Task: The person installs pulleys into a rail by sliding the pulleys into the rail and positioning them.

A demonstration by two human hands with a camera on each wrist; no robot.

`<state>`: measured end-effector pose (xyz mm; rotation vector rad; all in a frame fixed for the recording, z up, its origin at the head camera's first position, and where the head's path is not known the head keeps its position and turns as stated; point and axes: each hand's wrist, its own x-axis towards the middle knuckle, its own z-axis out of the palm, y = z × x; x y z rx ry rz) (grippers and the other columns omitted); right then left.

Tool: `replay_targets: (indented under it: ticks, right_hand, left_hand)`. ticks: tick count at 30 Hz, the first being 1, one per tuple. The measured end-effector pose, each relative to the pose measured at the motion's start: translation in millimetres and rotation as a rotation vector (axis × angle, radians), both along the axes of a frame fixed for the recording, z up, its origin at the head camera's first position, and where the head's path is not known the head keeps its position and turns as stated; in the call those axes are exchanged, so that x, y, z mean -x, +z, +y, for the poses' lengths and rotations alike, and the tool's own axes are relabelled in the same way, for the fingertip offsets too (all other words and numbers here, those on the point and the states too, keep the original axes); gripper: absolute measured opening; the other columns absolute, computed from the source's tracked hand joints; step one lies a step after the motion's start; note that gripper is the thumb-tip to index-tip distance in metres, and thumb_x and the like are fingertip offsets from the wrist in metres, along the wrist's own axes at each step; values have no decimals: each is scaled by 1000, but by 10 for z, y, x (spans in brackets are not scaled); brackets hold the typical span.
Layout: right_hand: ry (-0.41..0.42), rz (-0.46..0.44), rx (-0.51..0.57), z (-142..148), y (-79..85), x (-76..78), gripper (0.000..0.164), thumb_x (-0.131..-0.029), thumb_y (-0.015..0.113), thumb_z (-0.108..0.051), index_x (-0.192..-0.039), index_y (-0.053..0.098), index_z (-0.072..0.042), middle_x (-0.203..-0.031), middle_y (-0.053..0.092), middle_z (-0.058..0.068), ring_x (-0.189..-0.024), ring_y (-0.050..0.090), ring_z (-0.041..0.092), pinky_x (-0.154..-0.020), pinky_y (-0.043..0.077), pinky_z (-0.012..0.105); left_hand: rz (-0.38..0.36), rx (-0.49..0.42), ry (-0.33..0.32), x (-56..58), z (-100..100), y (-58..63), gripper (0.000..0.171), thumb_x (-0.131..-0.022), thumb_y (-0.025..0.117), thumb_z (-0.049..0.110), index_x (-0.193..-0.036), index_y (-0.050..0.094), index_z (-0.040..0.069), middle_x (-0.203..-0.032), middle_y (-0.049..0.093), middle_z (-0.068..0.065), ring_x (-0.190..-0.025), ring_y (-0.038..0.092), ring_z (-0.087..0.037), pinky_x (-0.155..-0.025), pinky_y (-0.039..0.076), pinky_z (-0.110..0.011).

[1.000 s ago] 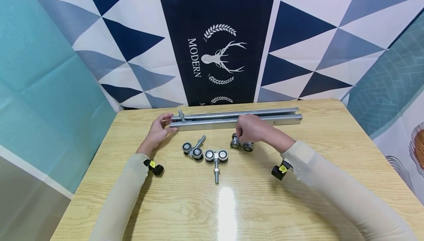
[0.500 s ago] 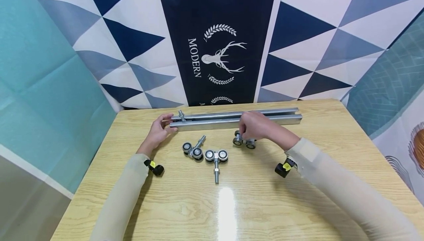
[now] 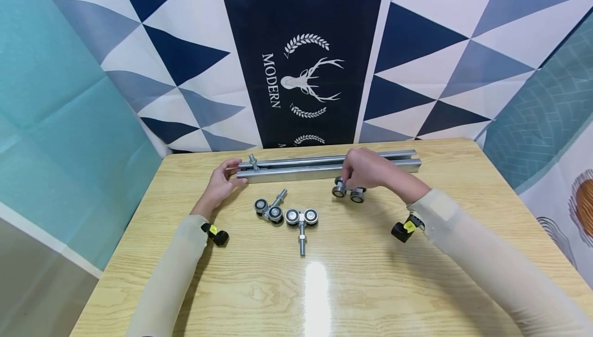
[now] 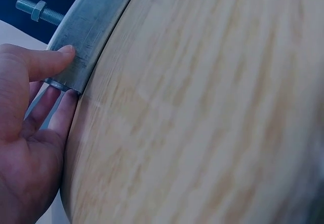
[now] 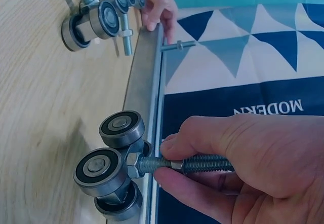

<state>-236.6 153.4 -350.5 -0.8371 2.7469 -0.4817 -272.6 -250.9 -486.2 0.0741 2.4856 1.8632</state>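
Note:
My left hand (image 3: pixel 219 187) grips the left end of a metal C-shaped track (image 3: pixel 289 174), its thumb on the front wall and fingers at the end in the left wrist view. A threaded bolt (image 3: pixel 253 161) with a nut stands up from the slot near that end; what carries it inside is hidden. My right hand (image 3: pixel 367 167) pinches the threaded stem of a four-wheeled roller trolley (image 5: pixel 97 168) between thumb and fingers. In the head view this trolley hangs wheels-down in front of the track's right half, apart from the slot.
Two more roller trolleys lie on the wooden table (image 3: pixel 259 285): one tilted (image 3: pixel 268 211), the other with its stem toward me (image 3: pixel 302 218). A patterned cloth (image 3: pixel 306 80) hangs behind the table's back edge.
My right hand has moved right and slightly away from me, lifting the trolley along. My left hand and the track have stayed in place.

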Motion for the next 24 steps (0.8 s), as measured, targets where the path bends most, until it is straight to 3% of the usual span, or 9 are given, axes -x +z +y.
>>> replay_targets:
  ticks: [24]
  right_hand:
    - [-60,65,5,388,55,53,14,-74,71,2,-70,77,-10,-67,71,0,-56,56,14,-57,49,31]
  left_hand:
    - [-2,1,0,-22,13,32,66,-86,71,-6,-146,44,5,-147,46,-21,-136,46,-34,-115,41,-51]
